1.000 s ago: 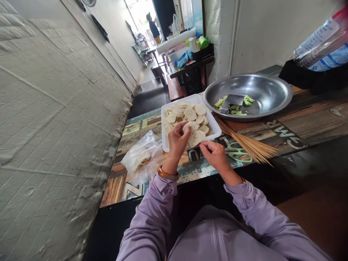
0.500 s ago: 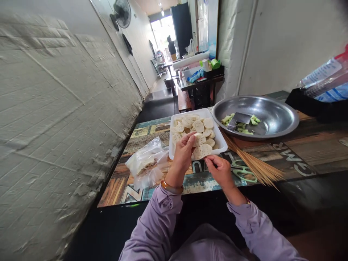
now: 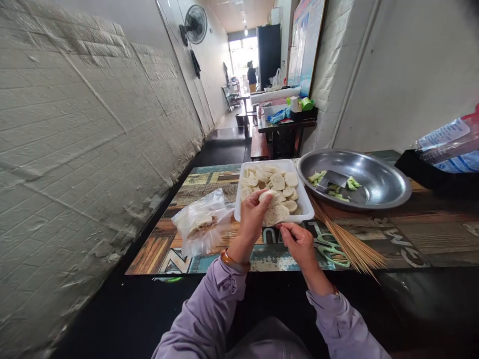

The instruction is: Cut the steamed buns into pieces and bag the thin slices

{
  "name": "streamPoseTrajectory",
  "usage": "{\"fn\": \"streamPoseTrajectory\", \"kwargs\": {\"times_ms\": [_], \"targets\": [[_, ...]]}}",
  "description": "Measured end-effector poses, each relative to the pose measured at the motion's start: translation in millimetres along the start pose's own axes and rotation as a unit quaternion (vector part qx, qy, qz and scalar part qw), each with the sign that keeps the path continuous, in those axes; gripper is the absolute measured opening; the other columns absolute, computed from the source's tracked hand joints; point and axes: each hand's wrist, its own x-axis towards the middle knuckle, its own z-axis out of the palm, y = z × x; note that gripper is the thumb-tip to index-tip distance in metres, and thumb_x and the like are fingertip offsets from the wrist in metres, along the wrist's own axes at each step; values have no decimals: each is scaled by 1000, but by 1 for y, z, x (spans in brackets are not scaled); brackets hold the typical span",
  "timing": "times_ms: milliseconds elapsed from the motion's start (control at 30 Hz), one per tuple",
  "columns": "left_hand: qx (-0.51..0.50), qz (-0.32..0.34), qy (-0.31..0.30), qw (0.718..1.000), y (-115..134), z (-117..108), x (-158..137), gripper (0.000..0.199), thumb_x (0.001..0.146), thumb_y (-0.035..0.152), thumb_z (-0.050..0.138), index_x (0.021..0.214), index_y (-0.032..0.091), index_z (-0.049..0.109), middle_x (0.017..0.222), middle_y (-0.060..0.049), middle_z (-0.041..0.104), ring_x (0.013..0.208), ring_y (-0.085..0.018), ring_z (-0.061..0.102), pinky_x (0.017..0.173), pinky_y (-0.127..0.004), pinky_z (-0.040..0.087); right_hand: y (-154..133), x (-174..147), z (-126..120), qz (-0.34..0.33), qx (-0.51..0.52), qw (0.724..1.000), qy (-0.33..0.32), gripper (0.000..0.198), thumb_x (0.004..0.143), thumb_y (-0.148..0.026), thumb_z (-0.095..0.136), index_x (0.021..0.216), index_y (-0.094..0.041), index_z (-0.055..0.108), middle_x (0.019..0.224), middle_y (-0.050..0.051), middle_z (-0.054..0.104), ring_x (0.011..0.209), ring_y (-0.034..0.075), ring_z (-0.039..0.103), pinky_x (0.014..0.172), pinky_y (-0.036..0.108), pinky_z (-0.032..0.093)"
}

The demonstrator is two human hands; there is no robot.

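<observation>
My left hand (image 3: 254, 214) is closed on pale, speckled food slices (image 3: 277, 215), held over the near edge of a white tray (image 3: 309, 213). Just below the lowest slice, my right hand (image 3: 300, 240) is pinched shut, fingertips by the slice's lower edge. Whatever is between those fingertips is too small to make out. More of the same round and oval slices (image 3: 277, 182) are heaped in the tray. A fanned bundle of thin bamboo skewers (image 3: 350, 239) lies right of the tray, beside green-handled scissors (image 3: 333, 252) partly behind my right hand.
A wide steel bowl (image 3: 385, 187) holds green vegetable pieces (image 3: 352, 183) and a flat metal blade (image 3: 333, 179). Left of the tray rests a clear plastic bag (image 3: 204, 224) with something pale inside. A black box (image 3: 422, 169) with packages stands at right. Far back, a person (image 3: 252, 77) stands.
The camera view has tilted and shifted, so the table and tray sit slightly lower. My right hand has moved a little left along the lower edge of the held slice.
</observation>
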Motion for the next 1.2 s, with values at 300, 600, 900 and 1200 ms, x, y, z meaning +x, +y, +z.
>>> {"fn": "streamPoseTrajectory", "kwargs": {"times_ms": [300,600,900,1200], "targets": [[53,54,2,997,-9,3,-3,31,73,39,79,95,18,77,93,-5,75,85,-17,65,78,-26,50,0,-1,-2,-57,-61,996,40,25,96,-30,53,84,-20,73,66,2,72,51,14,61,56,25,50],[84,51,5,995,-13,4,-5,28,74,39,77,93,17,78,89,-4,74,82,-17,65,74,-25,50,-4,1,-3,-98,-83,990,56,24,96,-26,53,80,-20,70,63,0,69,49,12,58,53,23,46],[62,30,-8,998,-11,6,-7,29,73,38,78,93,17,78,86,-3,74,77,-15,64,71,-24,49,-5,1,-4,-104,-93,989,57,25,96,-25,54,75,-19,66,56,-3,61,46,10,51,50,22,40],[56,9,-15,998,-7,8,-10,29,72,37,79,92,16,78,87,-4,74,79,-16,65,72,-25,49,-3,-1,-4,-94,-104,988,57,27,96,-27,53,72,-19,63,51,-5,56,44,10,48,50,22,39]]}}
